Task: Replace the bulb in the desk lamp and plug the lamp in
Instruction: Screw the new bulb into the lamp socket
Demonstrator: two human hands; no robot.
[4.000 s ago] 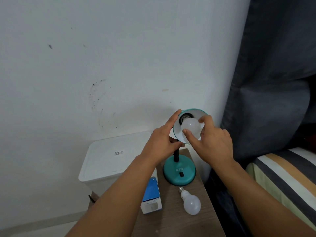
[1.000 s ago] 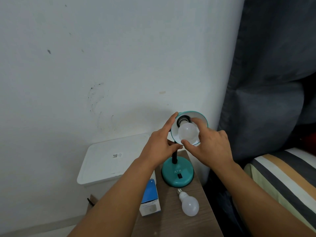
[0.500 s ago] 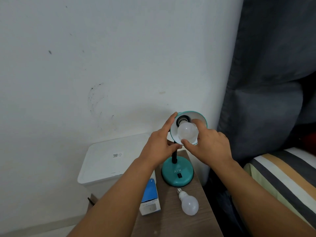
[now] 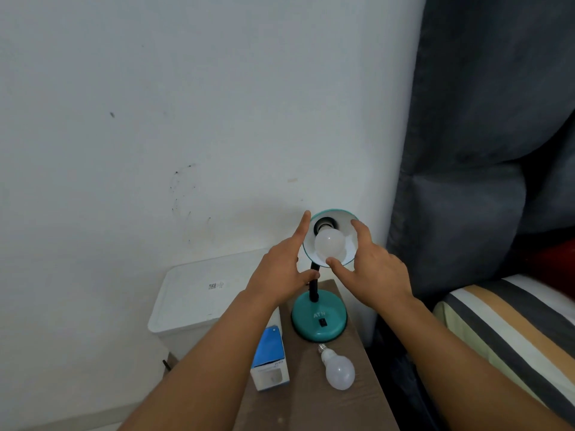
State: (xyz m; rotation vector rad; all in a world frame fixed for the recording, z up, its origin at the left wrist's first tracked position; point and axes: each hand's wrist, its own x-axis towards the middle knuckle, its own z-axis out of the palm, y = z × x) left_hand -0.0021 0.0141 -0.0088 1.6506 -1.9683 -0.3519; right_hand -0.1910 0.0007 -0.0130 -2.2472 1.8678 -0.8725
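Note:
A teal desk lamp stands on its round base [image 4: 319, 318] at the back of a wooden nightstand [image 4: 311, 405]. Its shade [image 4: 350, 255] is tilted up toward me, with a white bulb [image 4: 329, 244] seated in the socket. My left hand [image 4: 277, 275] is beside the shade's left rim, fingers spread, the thumb by the black neck. My right hand [image 4: 376, 275] is just right of the bulb with fingers apart, only the thumb tip near the bulb's lower edge. A second white bulb [image 4: 339, 368] lies loose on the nightstand in front of the base. No cord or plug is visible.
A blue and white bulb box [image 4: 269, 359] lies at the nightstand's left edge. A white lidded bin [image 4: 199, 290] stands to the left against the white wall. A dark grey padded headboard [image 4: 482, 150] and a striped bed [image 4: 513, 325] are to the right.
My right hand's fingers have come off the bulb and spread apart. My left hand has loosened from the shade's rim and drawn back slightly. The bulb stays in the socket.

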